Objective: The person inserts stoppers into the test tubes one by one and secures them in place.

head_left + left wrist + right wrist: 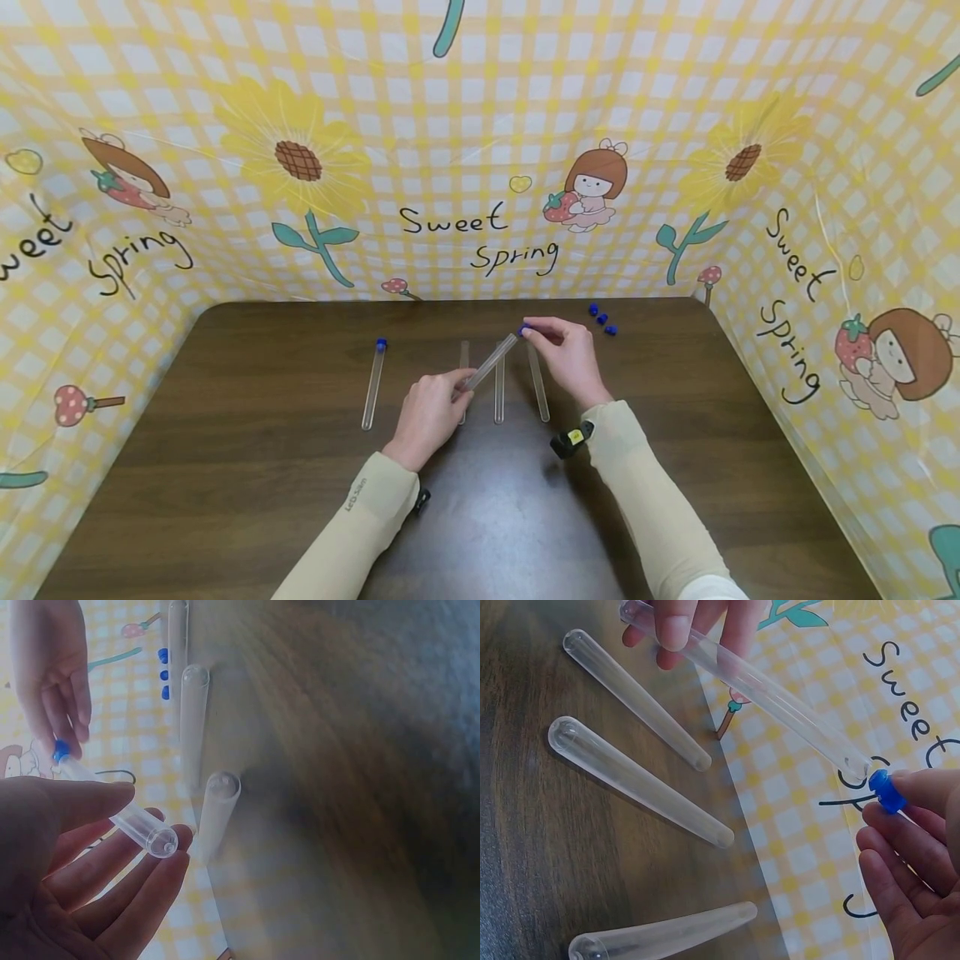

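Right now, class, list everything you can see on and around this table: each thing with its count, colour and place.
Held tube: one, clear, raised above the table between both hands.
Cap at tube mouth: one, blue, pinched at the held tube's open end.
Capped tube: one, clear with blue cap, lying left.
Open tubes: three, clear, lying mid-table.
Loose caps: three, blue, far right of the table.
Table: one, dark brown wood.
Backdrop: yellow check, sunflowers, "Sweet Spring".
Left hand: grips the held tube's closed end.
Right hand: pinches the cap.
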Demonstrator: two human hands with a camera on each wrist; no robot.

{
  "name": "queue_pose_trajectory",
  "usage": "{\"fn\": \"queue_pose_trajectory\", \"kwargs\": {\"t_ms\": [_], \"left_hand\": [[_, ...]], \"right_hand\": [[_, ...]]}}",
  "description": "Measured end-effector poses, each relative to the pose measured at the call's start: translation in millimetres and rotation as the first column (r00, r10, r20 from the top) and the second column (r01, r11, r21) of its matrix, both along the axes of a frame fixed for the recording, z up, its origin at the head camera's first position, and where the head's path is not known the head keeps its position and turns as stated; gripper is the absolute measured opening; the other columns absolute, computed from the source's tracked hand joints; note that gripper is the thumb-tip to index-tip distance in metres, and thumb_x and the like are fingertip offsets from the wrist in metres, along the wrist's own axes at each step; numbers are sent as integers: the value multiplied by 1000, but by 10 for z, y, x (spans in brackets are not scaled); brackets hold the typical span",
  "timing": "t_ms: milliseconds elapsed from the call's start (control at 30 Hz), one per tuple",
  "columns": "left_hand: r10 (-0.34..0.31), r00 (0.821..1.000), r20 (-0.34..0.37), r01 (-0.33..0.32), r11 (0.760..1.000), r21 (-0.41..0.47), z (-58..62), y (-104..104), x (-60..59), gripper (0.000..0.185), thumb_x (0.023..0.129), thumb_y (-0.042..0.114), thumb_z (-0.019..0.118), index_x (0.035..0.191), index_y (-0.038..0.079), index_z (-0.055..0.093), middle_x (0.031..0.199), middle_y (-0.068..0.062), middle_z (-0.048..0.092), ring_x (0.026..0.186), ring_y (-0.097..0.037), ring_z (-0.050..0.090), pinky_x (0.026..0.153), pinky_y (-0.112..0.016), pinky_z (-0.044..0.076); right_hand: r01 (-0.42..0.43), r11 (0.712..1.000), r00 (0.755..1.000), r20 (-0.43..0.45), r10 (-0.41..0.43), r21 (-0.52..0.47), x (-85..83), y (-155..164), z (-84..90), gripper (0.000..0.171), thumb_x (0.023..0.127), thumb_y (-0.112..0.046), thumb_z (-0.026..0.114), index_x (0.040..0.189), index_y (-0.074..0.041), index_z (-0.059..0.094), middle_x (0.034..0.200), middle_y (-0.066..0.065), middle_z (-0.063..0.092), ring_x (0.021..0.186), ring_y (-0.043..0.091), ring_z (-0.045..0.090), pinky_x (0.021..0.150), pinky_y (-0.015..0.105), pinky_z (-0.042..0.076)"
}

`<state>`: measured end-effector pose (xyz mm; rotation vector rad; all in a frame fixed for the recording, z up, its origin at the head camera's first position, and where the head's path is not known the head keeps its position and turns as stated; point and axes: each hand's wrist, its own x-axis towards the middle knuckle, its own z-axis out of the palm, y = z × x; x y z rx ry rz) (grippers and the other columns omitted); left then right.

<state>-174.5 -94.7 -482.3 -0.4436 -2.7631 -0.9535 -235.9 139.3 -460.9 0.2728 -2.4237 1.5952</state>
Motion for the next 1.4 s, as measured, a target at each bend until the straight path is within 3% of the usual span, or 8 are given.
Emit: {"fn": "queue_pose_trajectory", "kwargs": {"t_ms": [400,633,1067,1400], "left_hand": [[-5,1000,-1,5,1000,-18,-6,22,-5,31,93,9,75,124,12,74,89,0,73,46,-5,46,41,-26,36],[-7,1000,-12,7,1000,-12,-8,26,-6,31,92,9,75,123,11,74,89,0,73,49,-6,48,43,-27,37],[3,999,-43,-3,1000,0,-15,67,11,32,89,8,79,121,10,75,89,-3,75,62,-12,62,51,-33,48],[-3,999,-53,3,1000,3,-17,76,20,30,90,8,78,120,9,75,88,-4,74,58,-10,56,50,-31,45]], "right_hand": [[-7,1000,1000,9,8,-14,16,-47,-35,19,94,-22,76,112,-13,79,102,-2,76,93,14,70,82,33,56],[3,1000,1000,12,-3,-5,51,-79,-44,26,98,-23,72,121,-12,76,109,2,75,96,16,69,82,34,55],[42,999,997,-62,-43,-17,95,-249,-123,38,93,-19,78,129,-7,71,105,4,70,95,18,69,85,34,55],[54,998,997,-56,-56,-35,112,-278,-148,37,93,-19,77,128,-6,71,105,5,71,95,19,68,87,39,55]]}}
